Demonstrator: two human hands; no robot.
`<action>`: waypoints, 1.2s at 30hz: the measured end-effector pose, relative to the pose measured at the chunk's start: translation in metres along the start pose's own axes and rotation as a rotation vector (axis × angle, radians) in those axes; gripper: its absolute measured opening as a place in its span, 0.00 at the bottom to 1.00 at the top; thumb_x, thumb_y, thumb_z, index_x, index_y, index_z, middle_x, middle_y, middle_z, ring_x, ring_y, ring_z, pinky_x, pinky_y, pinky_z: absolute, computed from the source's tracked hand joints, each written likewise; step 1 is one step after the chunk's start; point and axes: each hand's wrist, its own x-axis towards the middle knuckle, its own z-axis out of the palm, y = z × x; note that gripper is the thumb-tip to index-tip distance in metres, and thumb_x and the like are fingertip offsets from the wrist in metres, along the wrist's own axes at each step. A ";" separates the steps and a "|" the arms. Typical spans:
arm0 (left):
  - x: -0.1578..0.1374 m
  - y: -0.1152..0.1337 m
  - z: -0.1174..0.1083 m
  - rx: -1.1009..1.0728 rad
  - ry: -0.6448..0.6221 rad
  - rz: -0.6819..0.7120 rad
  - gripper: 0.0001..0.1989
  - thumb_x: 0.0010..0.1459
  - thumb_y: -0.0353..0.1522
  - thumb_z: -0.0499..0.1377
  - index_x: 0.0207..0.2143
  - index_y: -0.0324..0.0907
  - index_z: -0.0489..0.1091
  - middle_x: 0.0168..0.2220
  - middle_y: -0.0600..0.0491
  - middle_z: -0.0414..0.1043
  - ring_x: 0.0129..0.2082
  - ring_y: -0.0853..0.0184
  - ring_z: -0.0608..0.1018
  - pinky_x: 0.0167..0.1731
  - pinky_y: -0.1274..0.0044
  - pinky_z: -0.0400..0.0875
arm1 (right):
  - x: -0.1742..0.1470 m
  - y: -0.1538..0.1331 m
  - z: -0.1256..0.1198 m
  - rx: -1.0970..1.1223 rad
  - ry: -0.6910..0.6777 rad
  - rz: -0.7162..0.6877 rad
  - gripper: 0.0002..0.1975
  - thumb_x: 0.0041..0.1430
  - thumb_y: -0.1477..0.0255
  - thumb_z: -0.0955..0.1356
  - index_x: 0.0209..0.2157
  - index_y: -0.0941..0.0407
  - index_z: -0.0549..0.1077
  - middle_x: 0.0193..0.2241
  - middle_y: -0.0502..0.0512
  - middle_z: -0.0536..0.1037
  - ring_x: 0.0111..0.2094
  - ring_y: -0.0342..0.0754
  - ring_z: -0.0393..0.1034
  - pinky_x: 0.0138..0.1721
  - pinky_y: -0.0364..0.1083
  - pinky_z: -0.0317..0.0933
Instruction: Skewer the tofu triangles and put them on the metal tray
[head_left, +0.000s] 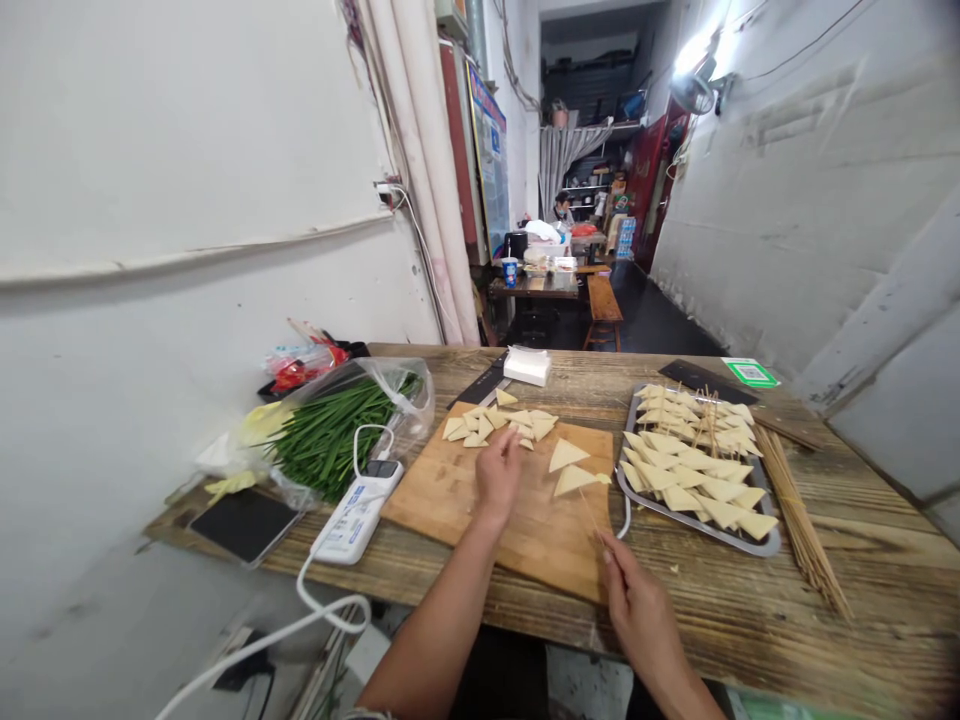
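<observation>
My right hand [637,598] pinches a thin bamboo skewer [590,513] at the front right of the wooden cutting board [427,485]. The skewer points up and away, toward two pale, flat triangular pieces [572,481] that look like tofu. Whether it pierces them I cannot tell. At the near edge of a pile of similar triangles [480,428] is my left hand [499,475], its fingers bent and pressed together. What lies under those fingertips is hidden. Skewered triangles [697,480] lie in rows on a metal tray [769,547] right of the board.
A bundle of bamboo skewers [799,520] lies right of the tray. Left of the board are a power strip [356,515] with a white cable and a bag of green chives [337,435]. Behind the board sit a cleaver [484,383] and a white box [527,367].
</observation>
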 end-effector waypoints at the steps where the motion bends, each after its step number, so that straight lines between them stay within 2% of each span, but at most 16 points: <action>1: 0.002 -0.003 -0.003 0.115 0.010 0.060 0.14 0.49 0.35 0.56 0.40 0.42 0.71 0.43 0.47 0.71 0.46 0.61 0.69 0.48 0.73 0.58 | -0.002 0.001 -0.001 0.023 0.005 0.010 0.19 0.61 0.68 0.54 0.45 0.60 0.69 0.35 0.60 0.77 0.32 0.48 0.74 0.31 0.42 0.68; 3: 0.006 -0.007 -0.007 0.355 0.002 0.112 0.18 0.49 0.35 0.56 0.44 0.41 0.68 0.47 0.45 0.68 0.49 0.59 0.67 0.50 0.71 0.54 | -0.005 0.003 -0.004 0.067 0.003 0.021 0.19 0.61 0.67 0.55 0.44 0.61 0.70 0.33 0.60 0.78 0.30 0.47 0.74 0.29 0.41 0.67; 7: 0.011 -0.003 -0.005 0.714 -0.067 0.098 0.28 0.47 0.37 0.58 0.51 0.38 0.60 0.50 0.40 0.63 0.51 0.56 0.63 0.49 0.70 0.52 | -0.009 0.005 -0.006 0.139 -0.012 0.025 0.20 0.62 0.66 0.55 0.44 0.64 0.69 0.29 0.60 0.78 0.23 0.45 0.71 0.23 0.39 0.65; 11: 0.027 0.009 0.004 0.929 -0.093 0.066 0.28 0.48 0.42 0.56 0.50 0.39 0.60 0.46 0.39 0.67 0.47 0.54 0.66 0.45 0.70 0.52 | -0.011 0.009 -0.003 0.169 0.015 0.032 0.20 0.62 0.66 0.55 0.44 0.63 0.69 0.33 0.61 0.77 0.27 0.46 0.73 0.27 0.39 0.66; 13: 0.041 0.013 0.008 1.014 -0.125 0.099 0.28 0.49 0.43 0.55 0.50 0.38 0.60 0.46 0.38 0.66 0.47 0.54 0.66 0.44 0.71 0.53 | -0.012 0.011 -0.001 0.171 0.031 0.024 0.19 0.62 0.66 0.56 0.44 0.62 0.70 0.34 0.61 0.77 0.29 0.46 0.73 0.28 0.40 0.67; 17: 0.071 0.013 0.018 1.097 -0.332 0.157 0.20 0.54 0.37 0.51 0.49 0.43 0.63 0.44 0.41 0.69 0.46 0.57 0.68 0.43 0.71 0.53 | -0.012 0.011 -0.002 0.170 0.050 0.000 0.19 0.62 0.67 0.55 0.45 0.60 0.69 0.37 0.61 0.77 0.34 0.47 0.73 0.33 0.41 0.67; 20: 0.084 0.011 0.023 1.120 -0.344 0.146 0.18 0.50 0.35 0.54 0.44 0.43 0.68 0.39 0.41 0.72 0.45 0.55 0.68 0.42 0.69 0.52 | -0.012 0.010 -0.003 0.178 0.055 -0.003 0.19 0.62 0.67 0.55 0.45 0.60 0.69 0.37 0.60 0.77 0.33 0.47 0.74 0.32 0.41 0.68; 23: 0.086 0.011 0.021 1.114 -0.335 0.154 0.17 0.46 0.36 0.58 0.41 0.44 0.70 0.36 0.44 0.73 0.44 0.56 0.68 0.41 0.70 0.52 | -0.013 0.011 -0.002 0.185 0.052 -0.004 0.18 0.62 0.68 0.55 0.45 0.60 0.69 0.36 0.60 0.77 0.33 0.47 0.74 0.32 0.41 0.68; 27: 0.078 0.013 0.007 1.020 -0.384 0.165 0.09 0.43 0.35 0.59 0.29 0.43 0.72 0.29 0.50 0.72 0.36 0.60 0.71 0.37 0.72 0.54 | -0.014 0.012 -0.001 0.188 0.051 -0.017 0.18 0.62 0.69 0.56 0.45 0.62 0.69 0.38 0.61 0.76 0.36 0.47 0.73 0.34 0.40 0.67; 30: 0.067 0.012 -0.001 0.918 -0.370 0.189 0.08 0.41 0.33 0.60 0.28 0.42 0.71 0.30 0.52 0.72 0.33 0.63 0.71 0.35 0.75 0.56 | -0.014 0.013 -0.001 0.188 0.040 -0.009 0.18 0.62 0.68 0.55 0.45 0.63 0.69 0.38 0.63 0.76 0.35 0.47 0.73 0.33 0.40 0.67; 33: 0.054 0.009 -0.002 0.621 -0.273 0.193 0.08 0.42 0.31 0.59 0.29 0.41 0.70 0.31 0.53 0.72 0.33 0.66 0.71 0.34 0.76 0.59 | -0.014 0.014 0.000 0.192 0.037 0.000 0.18 0.62 0.67 0.56 0.46 0.61 0.69 0.39 0.62 0.76 0.37 0.47 0.73 0.35 0.41 0.67; 36: 0.038 0.005 0.006 0.216 -0.252 0.061 0.08 0.44 0.33 0.58 0.30 0.39 0.69 0.29 0.52 0.71 0.29 0.69 0.71 0.30 0.79 0.61 | -0.014 0.014 -0.001 0.199 0.029 -0.003 0.18 0.61 0.67 0.57 0.46 0.60 0.69 0.40 0.60 0.76 0.39 0.47 0.72 0.38 0.41 0.67</action>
